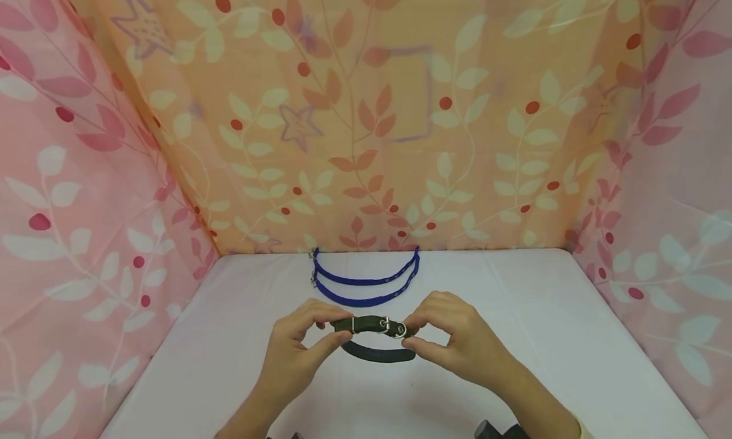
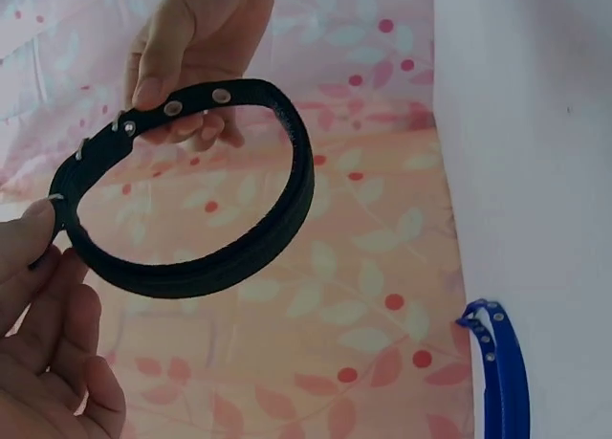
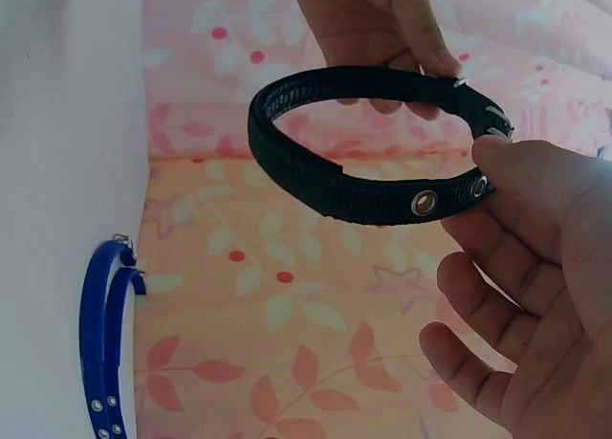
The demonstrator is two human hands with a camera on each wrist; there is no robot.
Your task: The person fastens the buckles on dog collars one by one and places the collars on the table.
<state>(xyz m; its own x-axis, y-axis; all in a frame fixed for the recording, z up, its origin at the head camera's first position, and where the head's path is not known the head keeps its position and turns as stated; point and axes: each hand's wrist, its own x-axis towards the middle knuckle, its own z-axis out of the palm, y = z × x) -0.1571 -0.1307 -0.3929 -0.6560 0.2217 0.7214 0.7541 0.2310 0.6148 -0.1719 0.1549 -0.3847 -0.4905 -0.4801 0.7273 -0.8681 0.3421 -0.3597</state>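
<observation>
Both hands hold up a dark green buckled collar (image 1: 370, 324), closed into a loop, above the white table. My left hand (image 1: 300, 344) pinches its left end between thumb and fingers, close to a metal keeper. At the other end, my right hand (image 1: 457, 340) pinches the strap beside the D-ring (image 1: 398, 330) and the buckle (image 1: 384, 324). Metal eyelets (image 3: 426, 203) show along the strap in the right wrist view. The far side of the loop hangs below the buckled side in the head view.
Two blue collars (image 1: 366, 299) lie curved at the back of the white table (image 1: 229, 350), by the orange leaf-patterned cloth (image 1: 354, 108). Pink patterned cloth walls (image 1: 86, 236) stand left and right. Dark objects (image 1: 497, 429) poke in at the bottom edge.
</observation>
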